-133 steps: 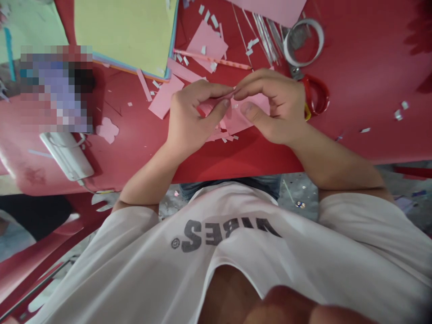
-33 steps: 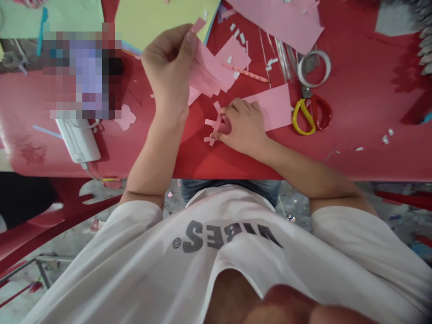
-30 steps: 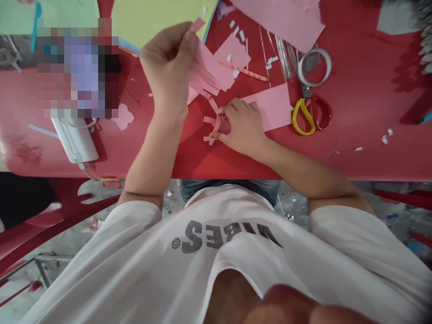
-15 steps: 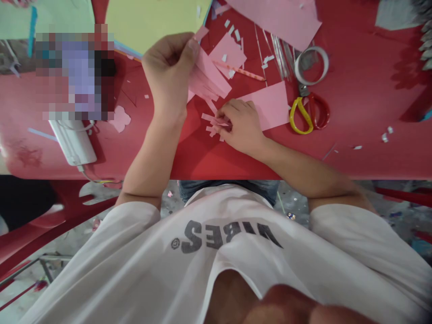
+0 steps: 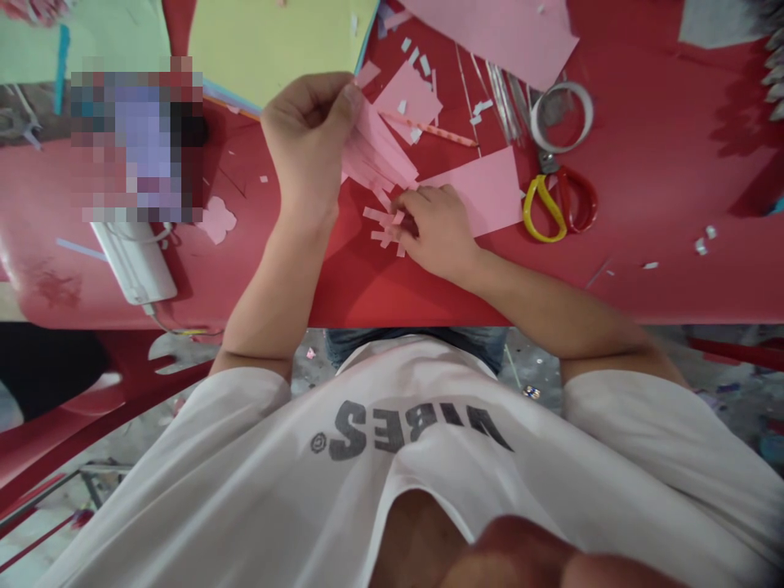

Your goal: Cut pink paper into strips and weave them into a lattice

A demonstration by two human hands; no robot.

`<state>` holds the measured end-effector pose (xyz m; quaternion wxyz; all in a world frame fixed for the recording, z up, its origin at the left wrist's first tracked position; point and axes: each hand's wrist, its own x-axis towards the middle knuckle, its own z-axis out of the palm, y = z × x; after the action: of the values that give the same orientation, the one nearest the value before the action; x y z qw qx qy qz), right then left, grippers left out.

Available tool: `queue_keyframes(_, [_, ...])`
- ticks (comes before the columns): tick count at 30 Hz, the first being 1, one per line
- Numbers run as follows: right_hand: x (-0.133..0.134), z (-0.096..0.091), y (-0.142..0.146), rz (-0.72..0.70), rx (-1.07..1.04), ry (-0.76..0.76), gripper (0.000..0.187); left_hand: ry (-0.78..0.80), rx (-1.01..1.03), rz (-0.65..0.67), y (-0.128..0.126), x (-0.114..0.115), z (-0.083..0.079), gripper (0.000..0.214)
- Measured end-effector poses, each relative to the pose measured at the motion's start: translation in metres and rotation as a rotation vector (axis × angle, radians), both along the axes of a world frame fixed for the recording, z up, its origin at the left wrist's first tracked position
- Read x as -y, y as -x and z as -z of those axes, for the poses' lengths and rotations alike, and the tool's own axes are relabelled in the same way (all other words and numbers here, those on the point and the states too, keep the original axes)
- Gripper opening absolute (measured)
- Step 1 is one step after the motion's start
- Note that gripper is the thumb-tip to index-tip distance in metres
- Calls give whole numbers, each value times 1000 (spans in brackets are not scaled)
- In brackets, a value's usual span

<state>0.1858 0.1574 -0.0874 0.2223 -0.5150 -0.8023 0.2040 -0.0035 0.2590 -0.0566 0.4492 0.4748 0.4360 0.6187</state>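
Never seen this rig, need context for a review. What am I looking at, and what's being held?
There's no machine here. These are a person's own two bare hands, filmed by one camera worn on the head, looking down past their white T-shirt. The surface is a red table. The left hand holds cut pink paper strips. The right hand has its fingers at small pink strips, beside a pink paper sheet. Nearby lie scissors with yellow and red handles, a roll of tape and a stack of yellow-green paper.
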Motion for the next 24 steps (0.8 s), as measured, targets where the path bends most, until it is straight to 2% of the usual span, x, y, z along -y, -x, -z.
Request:
queue_keyframes(2, [0,0,-1,-19,9,4,13,17,-21,-17,0,-1,1,53])
queue_keyframes(6, [0,-4,-3,-40,-21,3,21,82,-42,-12,-2,3,-5,11])
queue_keyframes(10, [-2,-11,-11,9,-127,-152,27,144,-47,2,-3,6,-9,10])
queue_keyframes(13, [-8,-22,-22,23,-259,-249,30,120,-51,19,-3,6,-7,10])
queue_keyframes(16, [-16,-35,-34,-30,-454,-244,32,112,-100,20,-5,7,-4,12])
queue_keyframes(20, [-24,-42,-40,-62,-679,-174,32,47,-144,118,-13,19,-7,19])
queue_keyframes(24, [-22,-46,-39,-42,-677,-105,30,56,-185,197,-22,34,-15,16])
